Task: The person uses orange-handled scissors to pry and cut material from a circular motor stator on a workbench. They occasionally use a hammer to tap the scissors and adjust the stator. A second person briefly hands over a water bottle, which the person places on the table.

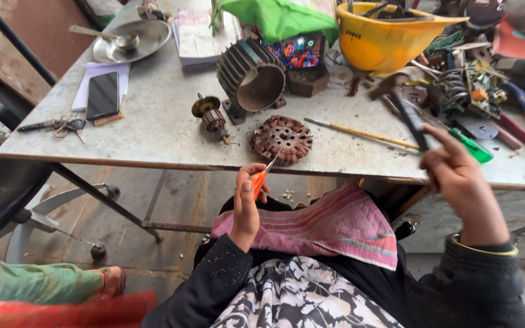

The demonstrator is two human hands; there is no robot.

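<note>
the round copper-wound stator core (282, 140) lies flat near the front edge of the worn grey table (153, 121), and our left hand (245, 206) is closed around an orange-handled screwdriver (264, 175), its thin blade resting against the core's near rim. our right hand (457, 176) is closed around the dark handle of a hammer (403, 103), raised off to the side over the table's right end. to do this well, we judge we should seat the blade firmly in a slot, keep the left wrist steady and our fingers clear of the tip, and tap lightly, since the core lies loose and could slide. just behind it stand a small armature (211, 115) and a ribbed motor housing (250, 76); a yellow-handled tool (366, 133) lies to the right. a pink cloth (335, 225) covers our lap.
</note>
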